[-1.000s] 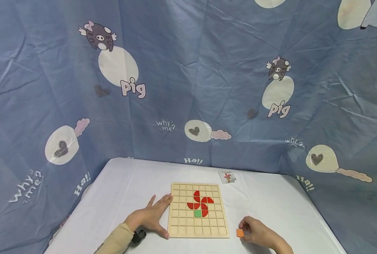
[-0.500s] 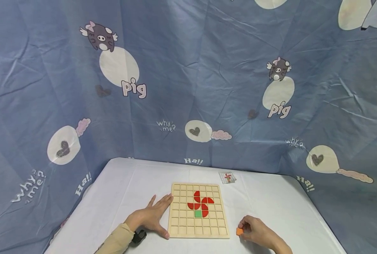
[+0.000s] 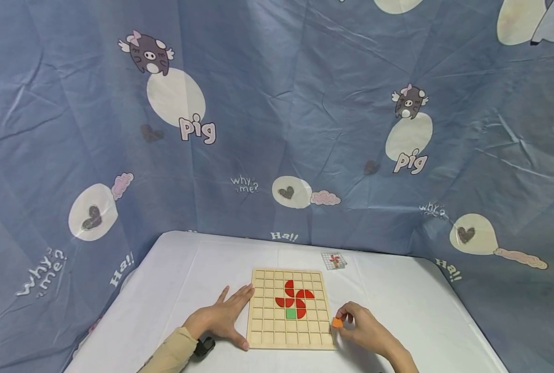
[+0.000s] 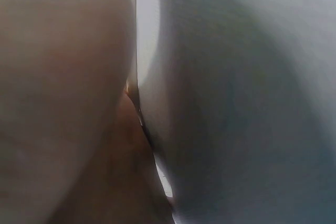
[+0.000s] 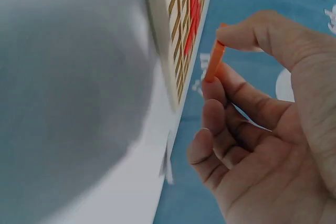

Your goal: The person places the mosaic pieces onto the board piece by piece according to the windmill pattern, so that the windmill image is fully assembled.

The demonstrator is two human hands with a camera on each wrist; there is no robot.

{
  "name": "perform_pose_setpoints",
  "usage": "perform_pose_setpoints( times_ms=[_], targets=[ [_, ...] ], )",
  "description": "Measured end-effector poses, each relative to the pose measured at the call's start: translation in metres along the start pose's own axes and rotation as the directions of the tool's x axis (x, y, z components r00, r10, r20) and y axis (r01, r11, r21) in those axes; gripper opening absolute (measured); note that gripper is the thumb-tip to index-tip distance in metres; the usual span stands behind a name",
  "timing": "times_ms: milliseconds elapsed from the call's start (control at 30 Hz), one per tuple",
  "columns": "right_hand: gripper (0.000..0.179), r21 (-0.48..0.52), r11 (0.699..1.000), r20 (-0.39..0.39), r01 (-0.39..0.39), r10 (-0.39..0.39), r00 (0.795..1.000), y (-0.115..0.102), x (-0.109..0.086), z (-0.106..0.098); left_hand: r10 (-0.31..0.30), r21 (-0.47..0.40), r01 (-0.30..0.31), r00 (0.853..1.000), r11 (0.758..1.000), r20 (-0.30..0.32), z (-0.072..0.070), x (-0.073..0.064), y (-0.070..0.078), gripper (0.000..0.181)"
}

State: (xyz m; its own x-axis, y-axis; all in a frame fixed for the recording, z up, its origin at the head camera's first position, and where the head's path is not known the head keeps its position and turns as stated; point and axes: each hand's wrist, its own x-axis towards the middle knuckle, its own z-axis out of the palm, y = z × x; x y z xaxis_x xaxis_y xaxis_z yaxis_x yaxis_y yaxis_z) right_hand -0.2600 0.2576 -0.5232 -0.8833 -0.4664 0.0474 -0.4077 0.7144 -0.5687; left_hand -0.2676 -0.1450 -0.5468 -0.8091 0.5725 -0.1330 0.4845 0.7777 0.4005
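A light wooden grid board (image 3: 273, 326) lies on the table, with several red curved tiles (image 3: 301, 301) forming a pinwheel and one green square tile (image 3: 290, 313) set in its cells. My left hand (image 3: 221, 318) rests with spread fingers along the board's left edge, thumb near the lower corner. Just off the board's right edge, my right hand (image 3: 363, 329) pinches a flat orange tile (image 3: 337, 323) between thumb and fingertips. The right wrist view shows that orange tile (image 5: 215, 56) edge-on, raised off the table. In the left wrist view the hand (image 4: 63, 77) fills the left side, dark and blurred.
A small pattern card (image 3: 334, 260) with a red pinwheel print lies behind the board's far right corner. White cloth covers the table (image 3: 398, 290). A blue printed curtain (image 3: 267, 103) hangs behind and at the sides. A black band (image 3: 204, 347) circles the left wrist.
My right hand has carried the orange tile up and leftward, from the table right of the board to beside its right edge. The left hand has stayed in place.
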Motion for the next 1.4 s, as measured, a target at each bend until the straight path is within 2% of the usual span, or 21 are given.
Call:
perform_pose_setpoints(
  times_ms=[300, 567, 867, 1167, 1400],
  targets=[
    [0.018, 0.02, 0.994, 0.01, 0.109, -0.11, 0.994, -0.031, 0.025, 0.02, -0.006, -0.004, 0.006, 1.0, 1.0, 0.008, 0.0, 0.001, -0.001, 0.139],
    [0.017, 0.033, 0.981, 0.012, 0.193, -0.194, 0.981, -0.046, 0.04, 0.038, -0.002, -0.012, 0.002, 1.0, 1.0, 0.009, 0.0, 0.002, 0.0, 0.138],
    [0.017, 0.007, 0.985, 0.069, 0.174, -0.174, 0.982, -0.055, 0.044, 0.054, -0.007, -0.009, 0.007, 1.0, 1.0, 0.006, 0.0, 0.001, 0.0, 0.139],
    [0.018, -0.008, 0.995, 0.112, 0.102, -0.101, 0.989, -0.057, 0.047, 0.061, -0.005, -0.019, 0.006, 1.0, 1.0, 0.01, -0.001, -0.001, 0.0, 0.138],
    [0.017, 0.007, 0.99, 0.102, 0.138, -0.138, 0.985, -0.054, 0.051, 0.063, -0.008, -0.02, 0.008, 1.0, 1.0, 0.007, -0.001, -0.001, 0.001, 0.138]
  ],
)
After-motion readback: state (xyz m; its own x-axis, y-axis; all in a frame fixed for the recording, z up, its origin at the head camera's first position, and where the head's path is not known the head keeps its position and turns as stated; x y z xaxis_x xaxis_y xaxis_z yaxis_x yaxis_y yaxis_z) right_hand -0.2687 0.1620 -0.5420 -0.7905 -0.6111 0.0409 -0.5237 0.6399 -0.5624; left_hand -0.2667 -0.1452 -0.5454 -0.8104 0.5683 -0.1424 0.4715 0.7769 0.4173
